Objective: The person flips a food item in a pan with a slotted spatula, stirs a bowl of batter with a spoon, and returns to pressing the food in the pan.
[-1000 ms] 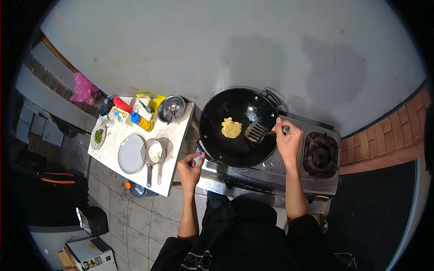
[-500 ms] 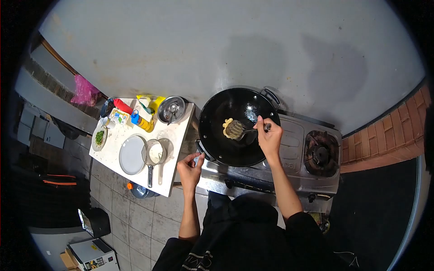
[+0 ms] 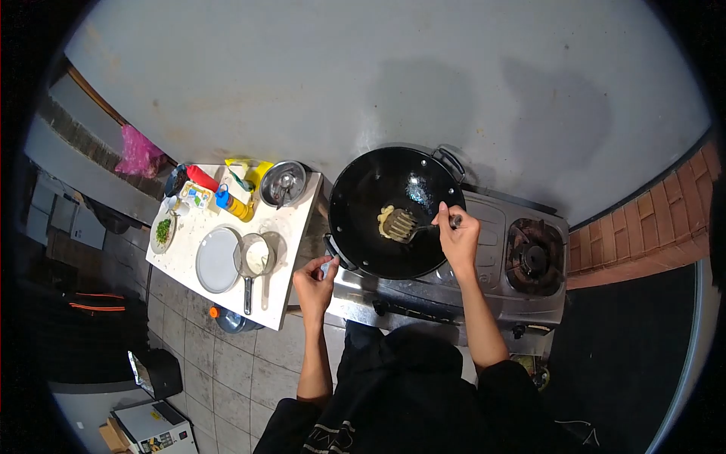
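A large black wok (image 3: pixel 374 178) sits on the left side of the stove. My right hand (image 3: pixel 460 238) is closed round the handle of a slotted spatula (image 3: pixel 401 225), whose head lies in the wok against a small pale yellow clump of food (image 3: pixel 384 216). At the wok's lower left, my left hand (image 3: pixel 312 284) pinches the side handle (image 3: pixel 339 253), with a small pale cloth or tissue (image 3: pixel 327 267) between the fingers.
The steel stove (image 3: pixel 484 227) has a bare burner (image 3: pixel 534 259) on the right. Left of the wok, a white table (image 3: pixel 219 208) carries a grey plate (image 3: pixel 218 259), a strainer (image 3: pixel 258 257), a metal bowl (image 3: pixel 283 184), bottles and a plate of chopped greens (image 3: pixel 164 231). A wall rises behind.
My right hand has moved slightly right and down with the spatula. The food clump has shifted a little right and lower in the wok. My left hand stays at the wok handle.
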`<action>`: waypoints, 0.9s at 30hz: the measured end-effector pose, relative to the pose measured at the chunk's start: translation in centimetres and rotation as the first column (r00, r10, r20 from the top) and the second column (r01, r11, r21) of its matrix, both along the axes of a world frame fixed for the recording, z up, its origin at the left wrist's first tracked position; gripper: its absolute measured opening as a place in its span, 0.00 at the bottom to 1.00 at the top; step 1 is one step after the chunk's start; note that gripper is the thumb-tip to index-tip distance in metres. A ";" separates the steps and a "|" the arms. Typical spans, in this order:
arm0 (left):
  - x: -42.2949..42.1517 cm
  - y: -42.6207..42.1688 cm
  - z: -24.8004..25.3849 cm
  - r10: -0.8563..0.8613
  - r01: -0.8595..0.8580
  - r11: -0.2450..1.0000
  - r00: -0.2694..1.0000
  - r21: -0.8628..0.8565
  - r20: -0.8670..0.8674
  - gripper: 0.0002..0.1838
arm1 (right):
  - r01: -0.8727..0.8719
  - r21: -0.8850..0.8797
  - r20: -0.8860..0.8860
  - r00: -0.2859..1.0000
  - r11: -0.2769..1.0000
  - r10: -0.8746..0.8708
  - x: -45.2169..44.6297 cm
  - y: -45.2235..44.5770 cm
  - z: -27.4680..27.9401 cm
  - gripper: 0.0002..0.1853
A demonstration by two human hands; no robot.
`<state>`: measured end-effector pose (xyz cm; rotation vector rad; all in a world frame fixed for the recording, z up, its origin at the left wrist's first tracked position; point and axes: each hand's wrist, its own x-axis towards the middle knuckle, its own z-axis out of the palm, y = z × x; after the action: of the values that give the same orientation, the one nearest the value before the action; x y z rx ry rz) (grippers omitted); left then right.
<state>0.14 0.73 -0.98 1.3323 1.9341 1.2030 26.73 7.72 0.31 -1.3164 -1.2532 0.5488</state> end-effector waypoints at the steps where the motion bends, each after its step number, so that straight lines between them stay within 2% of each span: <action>1: 0.0 0.1 -0.1 -0.002 0.002 1.000 1.000 0.001 -0.003 0.16 | 0.011 0.000 0.000 1.000 1.000 -0.011 0.0 0.0 0.0 0.18; 27: 0.3 0.1 0.8 0.022 -0.021 0.998 1.000 -0.053 0.020 0.15 | 0.058 0.060 -0.076 0.996 0.996 -0.053 0.6 -0.1 0.0 0.17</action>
<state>0.40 0.81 -0.22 1.2700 1.9570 1.1634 27.33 7.66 0.31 -1.2638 -1.1602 0.5106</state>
